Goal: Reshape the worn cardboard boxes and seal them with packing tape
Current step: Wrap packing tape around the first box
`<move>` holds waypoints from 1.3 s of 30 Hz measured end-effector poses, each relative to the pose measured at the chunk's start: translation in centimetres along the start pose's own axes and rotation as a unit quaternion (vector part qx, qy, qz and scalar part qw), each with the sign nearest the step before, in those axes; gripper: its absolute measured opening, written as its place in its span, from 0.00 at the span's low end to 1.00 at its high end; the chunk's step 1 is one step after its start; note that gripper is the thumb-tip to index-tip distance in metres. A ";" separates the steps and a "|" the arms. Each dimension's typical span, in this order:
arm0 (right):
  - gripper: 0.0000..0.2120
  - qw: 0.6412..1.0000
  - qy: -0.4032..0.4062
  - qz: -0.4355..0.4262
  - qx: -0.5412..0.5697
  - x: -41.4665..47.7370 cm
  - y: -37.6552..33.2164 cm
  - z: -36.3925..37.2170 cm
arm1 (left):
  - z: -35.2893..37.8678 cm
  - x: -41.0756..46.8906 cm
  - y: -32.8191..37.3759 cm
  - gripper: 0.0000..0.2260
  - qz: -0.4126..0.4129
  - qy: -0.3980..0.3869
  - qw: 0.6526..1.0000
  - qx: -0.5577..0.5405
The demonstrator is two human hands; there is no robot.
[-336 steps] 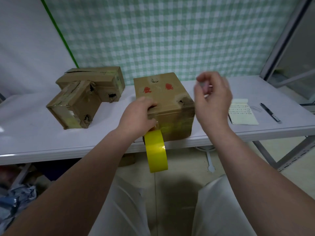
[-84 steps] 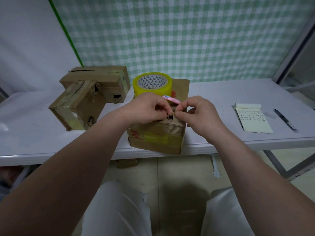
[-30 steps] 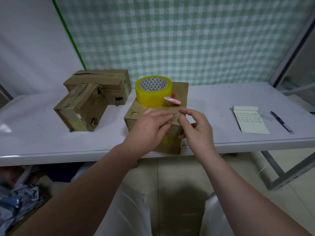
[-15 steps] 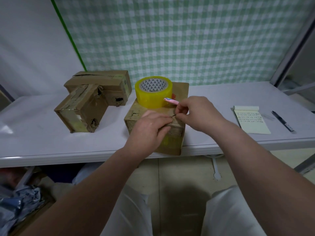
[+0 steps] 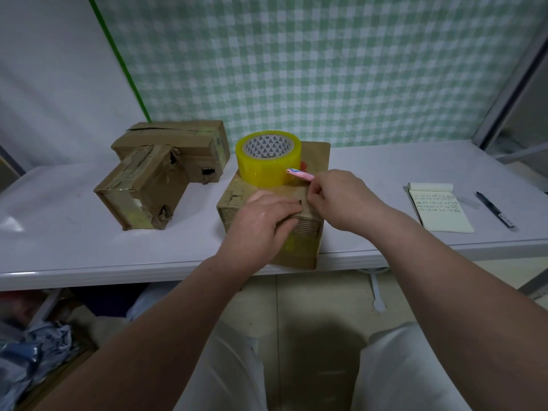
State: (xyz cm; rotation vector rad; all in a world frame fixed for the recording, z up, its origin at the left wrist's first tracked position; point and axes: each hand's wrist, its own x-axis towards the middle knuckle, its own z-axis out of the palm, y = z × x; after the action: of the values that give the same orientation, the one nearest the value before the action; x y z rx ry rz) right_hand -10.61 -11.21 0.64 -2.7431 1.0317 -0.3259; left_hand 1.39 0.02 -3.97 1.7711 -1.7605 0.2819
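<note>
A worn cardboard box (image 5: 300, 254) stands at the table's front edge, slightly overhanging it. On its top sit a yellow packing tape roll (image 5: 268, 167) and a small pink cutter (image 5: 299, 174) lying beside the roll. My left hand (image 5: 261, 223) holds the box's near top edge, its fingers bent over onto the ribbed front face. My right hand (image 5: 341, 200) pinches the cardboard at a small dark tear on the top, just right of my left fingertips. Yellow tape runs across the box's front face.
Two more battered, taped boxes lie at the left: one tilted (image 5: 142, 194), one behind it (image 5: 184, 140). A written notepad (image 5: 439, 207) and a black pen (image 5: 493, 209) lie at the right on the white table (image 5: 74, 247). A checked curtain hangs behind.
Over the last second my right hand rose from the box's front face to the tear on top and pinched it. My left hand stayed on the near edge. The roll and cutter did not move.
</note>
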 end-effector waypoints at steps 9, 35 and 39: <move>0.11 1.000 0.009 0.024 0.009 0.2 -0.1 0.6 | 0.2 -0.2 0.0 0.10 0.005 0.003 1.000 -0.003; 0.07 0.926 0.148 0.127 0.323 -1.0 1.4 1.7 | -1.6 1.0 1.0 0.11 0.033 0.087 0.995 -0.023; 0.03 0.944 0.183 0.117 0.248 -0.6 1.5 1.2 | -3.1 3.7 0.2 0.18 -0.039 0.085 0.995 0.035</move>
State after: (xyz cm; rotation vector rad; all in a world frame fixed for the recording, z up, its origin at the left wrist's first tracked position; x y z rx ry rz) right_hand -11.66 -11.77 -1.01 -2.1281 1.1511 -0.9394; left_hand 2.39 -1.28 0.57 1.8050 -1.5752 0.4525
